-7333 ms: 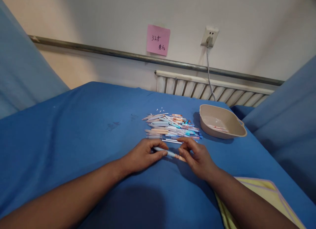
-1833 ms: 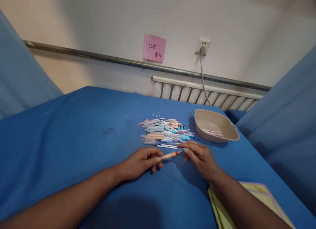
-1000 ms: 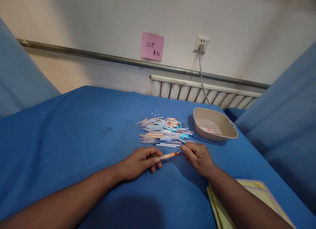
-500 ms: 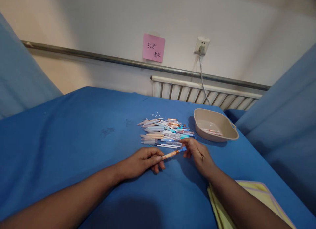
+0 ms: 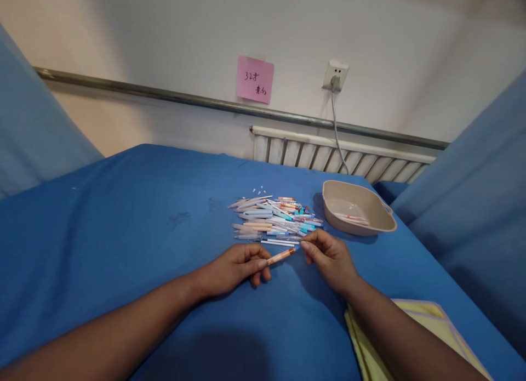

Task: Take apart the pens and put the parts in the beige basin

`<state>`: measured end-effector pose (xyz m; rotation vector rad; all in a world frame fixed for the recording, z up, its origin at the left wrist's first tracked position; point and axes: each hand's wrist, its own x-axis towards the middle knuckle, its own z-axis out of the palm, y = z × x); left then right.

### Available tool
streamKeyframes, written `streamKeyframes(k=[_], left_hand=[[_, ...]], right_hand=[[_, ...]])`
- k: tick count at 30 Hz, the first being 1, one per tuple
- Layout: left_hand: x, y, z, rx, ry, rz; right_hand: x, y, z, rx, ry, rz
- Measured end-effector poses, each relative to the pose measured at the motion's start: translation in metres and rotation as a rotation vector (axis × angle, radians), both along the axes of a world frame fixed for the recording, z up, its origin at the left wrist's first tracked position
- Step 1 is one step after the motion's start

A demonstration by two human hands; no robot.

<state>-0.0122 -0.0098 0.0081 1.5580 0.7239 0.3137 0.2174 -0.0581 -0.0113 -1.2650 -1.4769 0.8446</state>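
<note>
An orange pen barrel (image 5: pixel 281 256) with a blue end lies slantwise between my two hands. My left hand (image 5: pixel 242 266) pinches its lower left end between thumb and fingers. At the other end, the thumb and fingertips of my right hand (image 5: pixel 327 257) are closed on the blue tip, which they mostly cover. Just beyond my hands lies a pile of pen parts (image 5: pixel 267 214): pale barrels, thin white refills and small blue, teal and orange pieces. Several tiny white tips (image 5: pixel 259 191) are scattered behind the pile.
A beige plastic basin (image 5: pixel 357 205) with a few thin pieces inside stands right of the pile. A yellow cloth (image 5: pixel 427 320) lies under my right forearm. Behind the blue-covered table (image 5: pixel 123 216) are a radiator (image 5: pixel 304 148), a metal rail (image 5: pixel 184 100) and a plugged-in socket (image 5: pixel 336 75).
My right thumb and fingers have closed over the pen's blue end, which showed uncovered before. My left hand keeps its hold, shifted very slightly left.
</note>
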Motion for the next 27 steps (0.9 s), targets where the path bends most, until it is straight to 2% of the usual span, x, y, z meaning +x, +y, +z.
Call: streamKeyframes(k=[18, 23, 27], left_hand=[[0.001, 0.0001, 0.0032, -0.002, 0.033, 0.013], [0.001, -0.0002, 0.0036, -0.009, 0.026, 0.003], [0.0007, 0.0008, 0.0011, -0.022, 0.005, -0.011]], right_hand=[[-0.0015, 0.0004, -0.0005, -0.063, -0.023, 0.007], [0.0007, 0.0008, -0.0017, -0.042, -0.094, 0.005], [0.0029, -0.0003, -0.005, -0.049, -0.147, 0.06]])
